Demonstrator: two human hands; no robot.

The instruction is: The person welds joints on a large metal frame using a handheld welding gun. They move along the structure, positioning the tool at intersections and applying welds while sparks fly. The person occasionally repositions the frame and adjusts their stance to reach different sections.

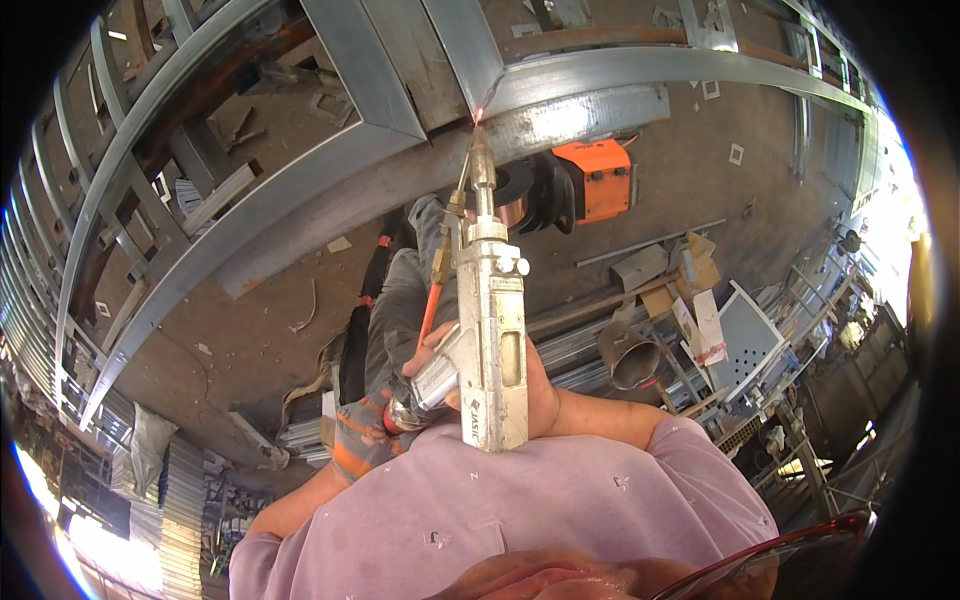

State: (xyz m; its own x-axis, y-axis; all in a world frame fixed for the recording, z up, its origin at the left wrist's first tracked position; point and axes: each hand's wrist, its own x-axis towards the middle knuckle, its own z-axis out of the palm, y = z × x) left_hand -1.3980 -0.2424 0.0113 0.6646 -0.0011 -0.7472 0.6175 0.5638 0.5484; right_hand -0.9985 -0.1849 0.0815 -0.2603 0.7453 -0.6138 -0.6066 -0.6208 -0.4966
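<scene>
A white and silver handheld welding gun point(495, 330) points away from my chest, its rear end close to my shirt. My right hand point(540, 395) is bare and wraps around its grip, partly hidden behind the gun's body. My left hand point(362, 437), in a grey and orange glove, closes around the cable end below the grip, by a red collar point(391, 418). The copper-coloured nozzle point(482, 165) meets a corner seam of the steel frame point(390, 135), where a small bright glow shows. An orange wire hose point(430, 312) runs along the gun's left side.
Beyond the nozzle stands an orange machine point(600, 180) with a black wire spool point(515, 190). A metal bucket point(628, 357), a perforated plate point(742, 335) and cardboard scraps lie on the right. Steel bars point(85, 190) curve along the left. Offcuts litter the floor.
</scene>
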